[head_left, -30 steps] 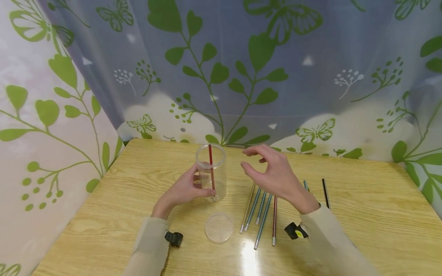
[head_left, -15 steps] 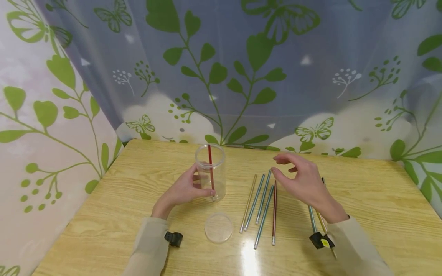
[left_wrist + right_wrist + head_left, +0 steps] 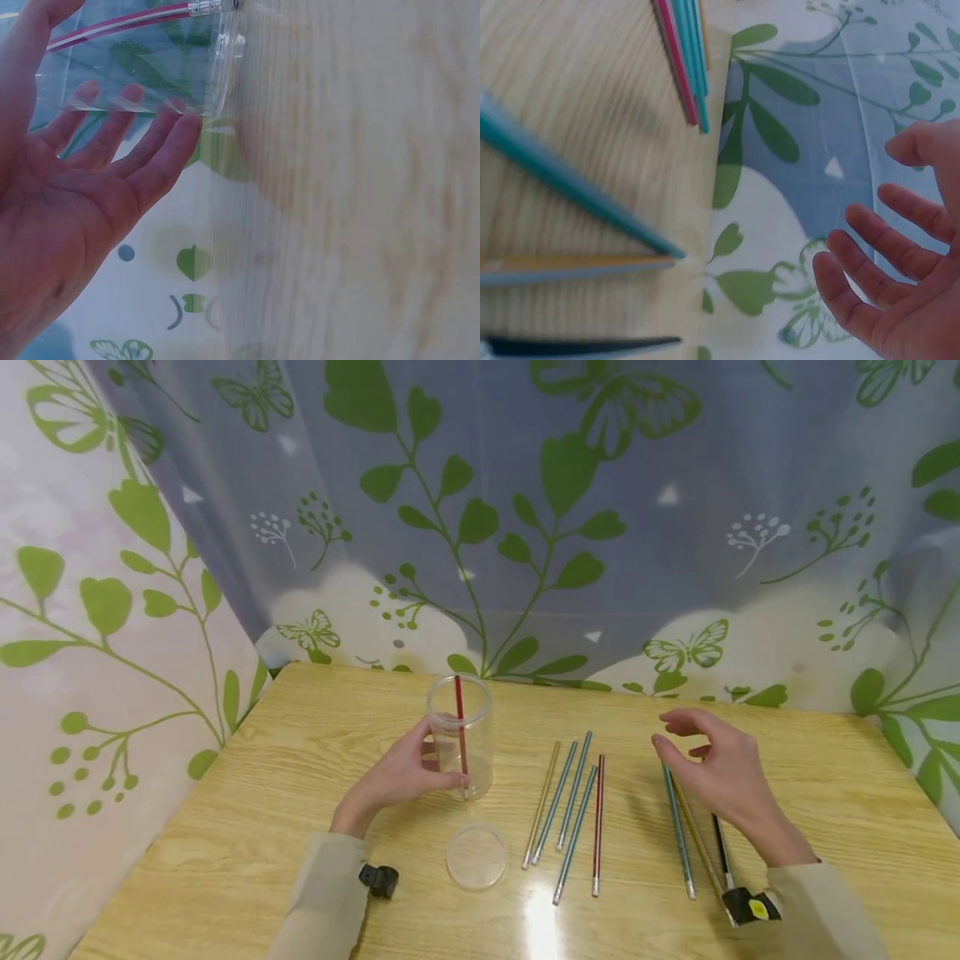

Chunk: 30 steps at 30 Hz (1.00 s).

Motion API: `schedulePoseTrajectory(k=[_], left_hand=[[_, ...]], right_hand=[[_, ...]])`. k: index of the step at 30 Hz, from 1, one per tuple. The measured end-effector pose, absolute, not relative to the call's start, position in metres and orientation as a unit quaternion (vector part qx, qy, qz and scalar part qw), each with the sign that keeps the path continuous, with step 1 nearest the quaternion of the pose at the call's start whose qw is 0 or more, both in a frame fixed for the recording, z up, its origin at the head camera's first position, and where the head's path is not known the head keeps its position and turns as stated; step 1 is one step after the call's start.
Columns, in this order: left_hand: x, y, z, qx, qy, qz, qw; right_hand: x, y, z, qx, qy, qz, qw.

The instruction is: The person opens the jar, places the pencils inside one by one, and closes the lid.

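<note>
My left hand (image 3: 405, 769) holds a clear plastic jar (image 3: 478, 752) upright, thumb in front and fingers curled behind it. Inside the jar leans one red pencil (image 3: 461, 735), its metal end at the bottom, as the left wrist view also shows. Above the table on the right hovers my right hand (image 3: 723, 772), holding nothing, its fingers loosely bent and apart. Below that hand lie a teal pencil (image 3: 678, 831), a gold pencil (image 3: 697, 835) and a black pencil (image 3: 722, 847), partly hidden by the hand and wrist.
A round clear lid (image 3: 476, 857) lies in front of the jar. Between the hands is a loose group of pencils, with a gold pencil (image 3: 542, 802), several teal ones and a red pencil (image 3: 598, 827). A patterned curtain (image 3: 517, 527) hangs along the far table edge.
My right hand has moved away from the jar, rightward over the middle pencils to above the right-hand ones. My left hand and the jar have stayed in place.
</note>
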State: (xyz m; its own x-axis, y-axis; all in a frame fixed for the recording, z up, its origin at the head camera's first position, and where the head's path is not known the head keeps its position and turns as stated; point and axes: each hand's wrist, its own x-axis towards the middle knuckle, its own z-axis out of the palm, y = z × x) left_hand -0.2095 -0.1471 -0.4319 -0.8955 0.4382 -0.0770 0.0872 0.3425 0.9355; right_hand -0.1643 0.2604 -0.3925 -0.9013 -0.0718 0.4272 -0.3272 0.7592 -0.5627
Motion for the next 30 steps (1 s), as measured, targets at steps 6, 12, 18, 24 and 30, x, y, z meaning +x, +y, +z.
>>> schedulePoseTrajectory(k=[6, 12, 18, 24, 30], left_hand=[[-0.209, -0.146, -0.433, 0.165, 0.802, 0.551, 0.16], [-0.209, -0.146, -0.433, 0.167, 0.802, 0.551, 0.158], [-0.209, -0.146, -0.433, 0.166, 0.802, 0.552, 0.156], [-0.209, -0.147, -0.433, 0.166, 0.8, 0.555, 0.158], [-0.21, -0.147, -0.432, 0.165, 0.802, 0.552, 0.158]], right_hand=[[-0.161, 0.277, -0.402, 0.083, -0.921, 0.326, 0.196], [-0.16, 0.292, -0.411, 0.044, -0.936, 0.299, 0.18], [-0.162, 0.309, -0.423, 0.004, -0.956, 0.279, 0.094], [-0.163, 0.322, -0.429, -0.013, -0.967, 0.254, 0.027], [-0.166, 0.331, -0.433, -0.022, -0.972, 0.233, -0.003]])
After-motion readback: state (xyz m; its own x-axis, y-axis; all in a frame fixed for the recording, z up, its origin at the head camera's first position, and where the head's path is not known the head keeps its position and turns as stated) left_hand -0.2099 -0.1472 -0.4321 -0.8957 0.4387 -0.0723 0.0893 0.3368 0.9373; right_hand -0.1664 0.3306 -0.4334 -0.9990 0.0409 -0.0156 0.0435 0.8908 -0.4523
